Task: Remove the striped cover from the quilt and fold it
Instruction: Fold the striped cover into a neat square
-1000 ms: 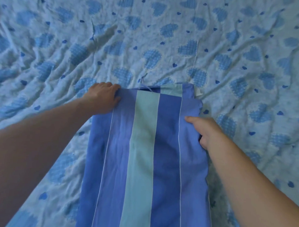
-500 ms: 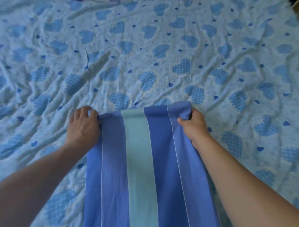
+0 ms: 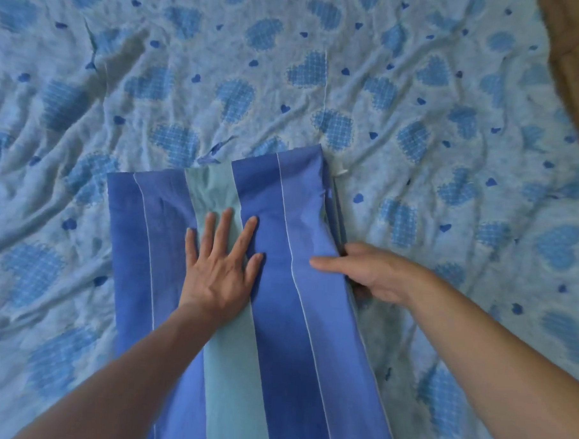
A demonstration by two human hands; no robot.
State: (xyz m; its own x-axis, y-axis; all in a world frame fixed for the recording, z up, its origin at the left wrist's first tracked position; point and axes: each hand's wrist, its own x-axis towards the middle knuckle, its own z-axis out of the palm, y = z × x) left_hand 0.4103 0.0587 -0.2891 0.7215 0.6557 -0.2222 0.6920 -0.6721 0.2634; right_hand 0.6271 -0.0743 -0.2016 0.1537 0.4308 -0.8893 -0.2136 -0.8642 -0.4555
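Striped cover [image 3: 272, 285] lies as a long folded strip on the heart-print sheet [image 3: 451, 127]. Half a second ago both my hands pinched its far corners; now my left hand [image 3: 221, 266] presses flat on the middle stripe, fingers spread, and my right hand [image 3: 368, 272] grips the right edge. I judge this fold set. Open sheet surrounds three edges.

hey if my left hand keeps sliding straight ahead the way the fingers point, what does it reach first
The left hand lies flat on the striped cover, fingers pointing away from you. Straight on, it would first meet the cover's far folded edge, then the heart-print sheet beyond.
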